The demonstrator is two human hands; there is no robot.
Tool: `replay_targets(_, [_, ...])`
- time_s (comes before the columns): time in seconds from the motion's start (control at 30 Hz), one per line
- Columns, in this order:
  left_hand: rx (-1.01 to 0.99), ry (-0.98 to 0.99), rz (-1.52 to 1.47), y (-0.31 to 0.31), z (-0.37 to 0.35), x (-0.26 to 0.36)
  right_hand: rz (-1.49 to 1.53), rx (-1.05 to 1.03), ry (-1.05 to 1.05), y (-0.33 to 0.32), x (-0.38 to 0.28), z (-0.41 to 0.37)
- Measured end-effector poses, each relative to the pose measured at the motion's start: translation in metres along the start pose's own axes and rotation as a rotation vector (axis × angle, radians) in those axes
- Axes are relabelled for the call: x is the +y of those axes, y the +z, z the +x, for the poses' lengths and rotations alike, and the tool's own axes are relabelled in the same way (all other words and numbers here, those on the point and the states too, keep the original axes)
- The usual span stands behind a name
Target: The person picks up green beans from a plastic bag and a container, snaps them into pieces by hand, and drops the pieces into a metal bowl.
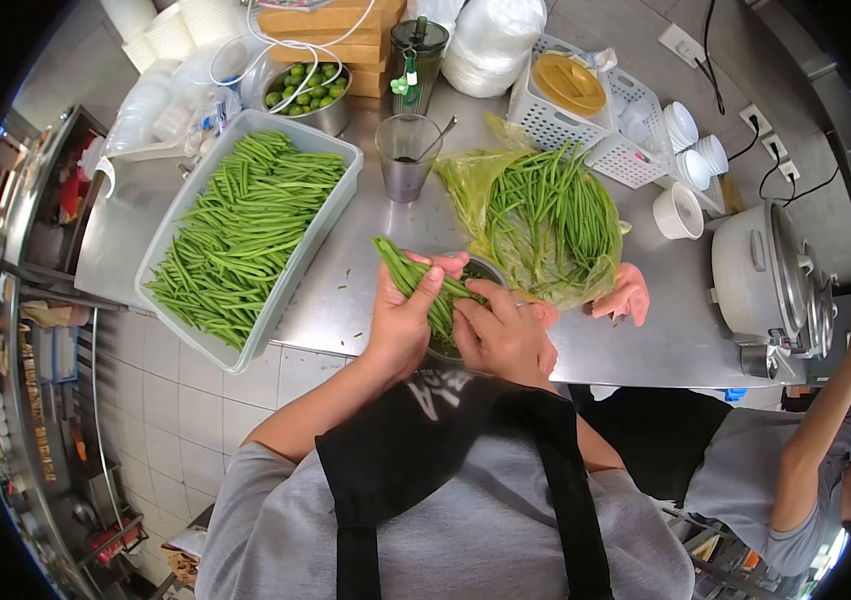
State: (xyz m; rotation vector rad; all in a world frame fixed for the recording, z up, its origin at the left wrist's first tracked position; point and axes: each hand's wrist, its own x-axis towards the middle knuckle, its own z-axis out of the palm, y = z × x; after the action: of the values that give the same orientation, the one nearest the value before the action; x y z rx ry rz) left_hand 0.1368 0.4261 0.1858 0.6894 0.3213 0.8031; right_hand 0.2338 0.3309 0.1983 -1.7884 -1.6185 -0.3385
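My left hand (407,312) is closed around a bunch of green beans (400,268), the thumb lying across them. At the other end of the bunch, my right hand (498,335) has its fingers bent and pinched on the bean ends. Both hands are over a round bowl (488,268), largely hidden beneath them, with green bits inside. To the left, a translucent plastic bin (327,222) is heaped with green beans (245,225). Right of the bowl, a yellow plastic bag (515,272) lies open around more loose green beans (557,200).
A plastic cup (402,170) with a spoon stands behind the bowl. Farther back are a pot of small green limes (330,115), a dark tumbler (415,75) and white baskets (555,125). Pink crumpled material (622,295) and a cooker (757,265) sit right. Another person (745,450) stands nearby.
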Motion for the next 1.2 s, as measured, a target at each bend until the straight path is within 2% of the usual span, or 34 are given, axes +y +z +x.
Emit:
replay_targets(0.23, [-0.001,-0.004,0.001,0.0,-0.001,0.0,0.315,-0.042,0.316,0.008,0.002,-0.008])
replay_targets(0.33, [0.001,-0.004,0.0,0.0,-0.001,0.001,0.286,-0.009,0.226,0.005,0.001,-0.004])
replay_targets(0.53, [-0.001,-0.013,-0.008,0.0,-0.002,0.0,0.377,-0.055,0.319,0.006,0.001,-0.009])
replay_targets(0.63, [0.046,-0.058,-0.042,0.003,-0.002,0.003,0.927,-0.024,0.691,0.014,0.005,-0.018])
replay_targets(0.73, [0.081,-0.06,-0.063,0.002,0.0,0.005,1.286,-0.049,0.952,0.001,0.004,-0.008])
replay_targets(0.83, [0.087,-0.021,-0.066,-0.001,0.004,0.008,1.158,0.034,0.746,0.009,0.009,-0.02])
replay_targets(0.93, [0.078,0.002,-0.052,-0.002,0.004,0.007,0.951,-0.114,0.695,0.004,0.009,-0.023])
replay_targets(1.03, [0.064,0.008,-0.039,0.0,0.004,0.007,0.849,-0.145,0.617,0.005,0.006,-0.022])
replay_targets(1.13, [0.048,0.023,-0.033,0.001,0.003,0.008,0.782,-0.124,0.61,0.004,0.002,-0.018])
replay_targets(1.2, [0.038,0.034,-0.031,0.001,0.002,0.008,0.856,-0.129,0.671,0.007,0.004,-0.02])
